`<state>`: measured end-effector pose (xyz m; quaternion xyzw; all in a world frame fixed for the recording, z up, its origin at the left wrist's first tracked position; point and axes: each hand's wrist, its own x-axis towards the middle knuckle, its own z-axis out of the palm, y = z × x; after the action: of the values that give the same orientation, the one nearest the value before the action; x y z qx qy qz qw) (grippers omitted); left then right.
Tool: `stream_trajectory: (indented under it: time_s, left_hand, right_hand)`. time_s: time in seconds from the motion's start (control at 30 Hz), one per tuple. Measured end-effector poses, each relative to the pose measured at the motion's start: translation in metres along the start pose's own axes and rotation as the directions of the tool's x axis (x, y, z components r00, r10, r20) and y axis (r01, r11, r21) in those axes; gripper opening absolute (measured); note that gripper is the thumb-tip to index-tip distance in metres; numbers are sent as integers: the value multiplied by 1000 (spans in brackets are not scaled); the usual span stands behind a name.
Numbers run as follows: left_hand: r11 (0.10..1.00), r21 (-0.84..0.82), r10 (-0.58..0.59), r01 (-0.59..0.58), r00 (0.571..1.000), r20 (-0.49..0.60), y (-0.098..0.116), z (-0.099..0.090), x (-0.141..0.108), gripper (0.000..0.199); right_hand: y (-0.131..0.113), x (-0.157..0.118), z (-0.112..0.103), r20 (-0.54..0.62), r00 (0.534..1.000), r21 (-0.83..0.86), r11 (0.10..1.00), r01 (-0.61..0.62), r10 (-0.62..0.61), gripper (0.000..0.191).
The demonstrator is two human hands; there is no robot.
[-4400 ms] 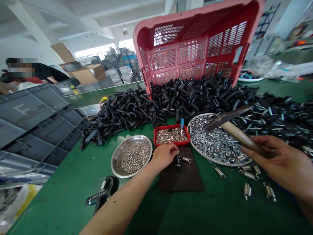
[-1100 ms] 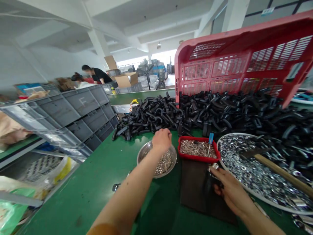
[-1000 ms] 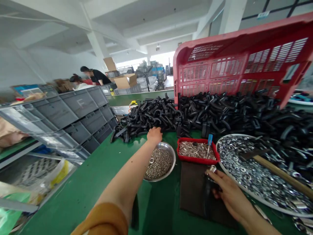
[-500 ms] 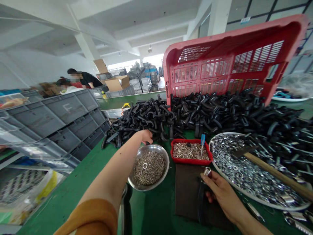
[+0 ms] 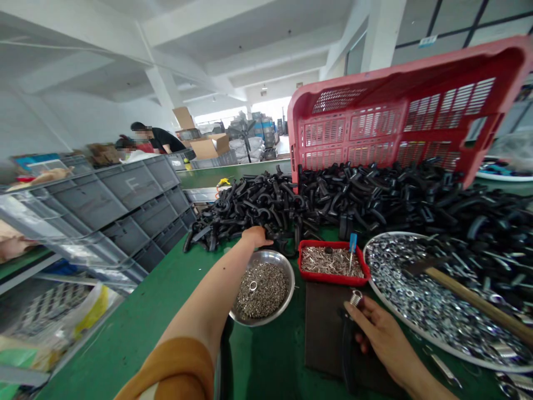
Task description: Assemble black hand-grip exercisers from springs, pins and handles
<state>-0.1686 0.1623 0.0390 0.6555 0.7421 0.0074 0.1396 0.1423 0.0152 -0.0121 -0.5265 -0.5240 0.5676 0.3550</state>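
My left hand (image 5: 256, 238) reaches over the far rim of a steel bowl (image 5: 291, 280), at the near edge of a heap of black curved plastic parts (image 5: 250, 203). One digit stretches out to the right, close to the black parts; the other fingers are mostly hidden. Small metal pieces (image 5: 266, 294) fill the bowl, with a ring lying on them. Over a dark mat (image 5: 320, 333), my right hand (image 5: 377, 328) is closed on a black curved handle (image 5: 347, 350). A metal coil spring (image 5: 356, 297) sits at the handle's top, by my thumb and forefinger.
A red tray (image 5: 310, 276) of metal pins holds a blue-handled tool (image 5: 352, 244). To the right, a hammer (image 5: 470, 294) lies across a round tray (image 5: 368, 272) of metal parts. A red crate (image 5: 350, 130) stands tipped behind the heap. Grey crates (image 5: 112, 194) are stacked left; people are beyond.
The view has shifted slightly, moving everything right and down. On my left hand a digit now extends to the right. My right hand keeps its hold on the black handle.
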Motion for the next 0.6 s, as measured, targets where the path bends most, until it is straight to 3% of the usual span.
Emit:
stream_trajectory:
  time_s: [0.17, 0.3, 0.4, 0.5, 0.6]
  left_hand:
    - [995, -94, 12, -21, 995, -95, -12, 3, -1, 21]
    - [962, -271, -3, -33, 991, -132, -27, -7, -10, 16]
    - [886, -455, -7, -87, 980, -201, -34, -19, -21, 25]
    - [774, -610, 15, -168, 969, -248, -25, -28, -38, 35]
    - [652, -723, 76, -229, 968, -238, 10, -25, -63, 43]
  right_hand:
    - [3, 0, -2, 9, 1000, 8, 1000, 8, -8, 37]
    - [3, 1, -3, 17, 1000, -1, 1000, 11, -11, 38]
    - [2, 1, -3, 16, 1000, 16, 1000, 12, -12, 40]
    - [2, 1, -2, -6, 1000, 55, 998, 12, -12, 41]
    - [2, 0, -3, 13, 1000, 117, 993, 13, -15, 39]
